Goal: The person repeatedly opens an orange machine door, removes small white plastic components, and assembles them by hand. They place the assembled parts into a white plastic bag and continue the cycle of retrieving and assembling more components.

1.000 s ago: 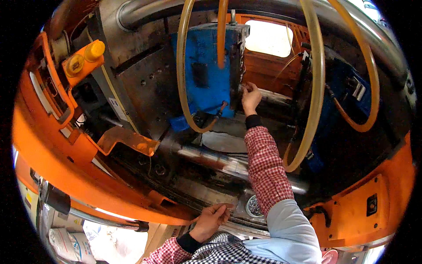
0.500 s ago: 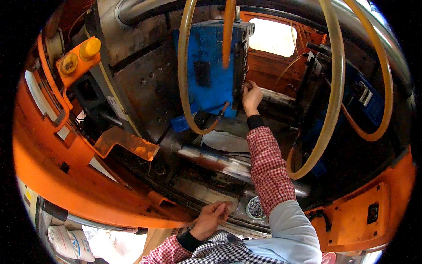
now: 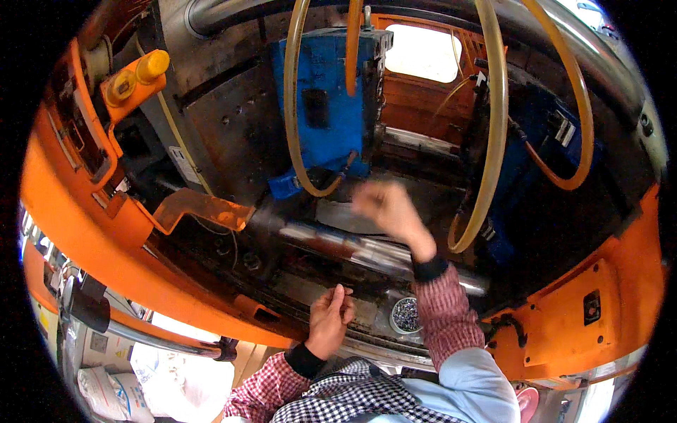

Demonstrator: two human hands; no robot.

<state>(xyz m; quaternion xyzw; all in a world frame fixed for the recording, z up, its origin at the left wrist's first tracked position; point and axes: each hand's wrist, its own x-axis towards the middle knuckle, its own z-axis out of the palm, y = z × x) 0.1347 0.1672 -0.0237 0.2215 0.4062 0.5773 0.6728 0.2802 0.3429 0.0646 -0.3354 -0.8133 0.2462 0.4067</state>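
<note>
My left hand [image 3: 328,321] is in front of my body at the machine's near edge. Its thumb and fingers are pinched together; whatever is between them is too small to make out. My right hand [image 3: 386,210] hangs over the shiny steel bar [image 3: 331,245], smeared by motion, so its fingers are unclear. Below it, beside my right forearm, a small white bowl [image 3: 394,325] of tiny dark and pale pieces stands on the ledge. Beyond my right hand is a blue mould block [image 3: 331,134] with a dark right-hand face.
Clear yellowish hoses [image 3: 498,127] loop down in front of the blue block and at the right. A second dark and blue mould half [image 3: 550,134] stands right. An orange bracket [image 3: 204,211] juts in from the left. Orange machine panels [image 3: 571,317] frame the near side.
My right hand has come away from the blue block's right face, moving nearer and down over the steel bar. My left hand has shifted slightly, still pinched. The whole view has turned a little.
</note>
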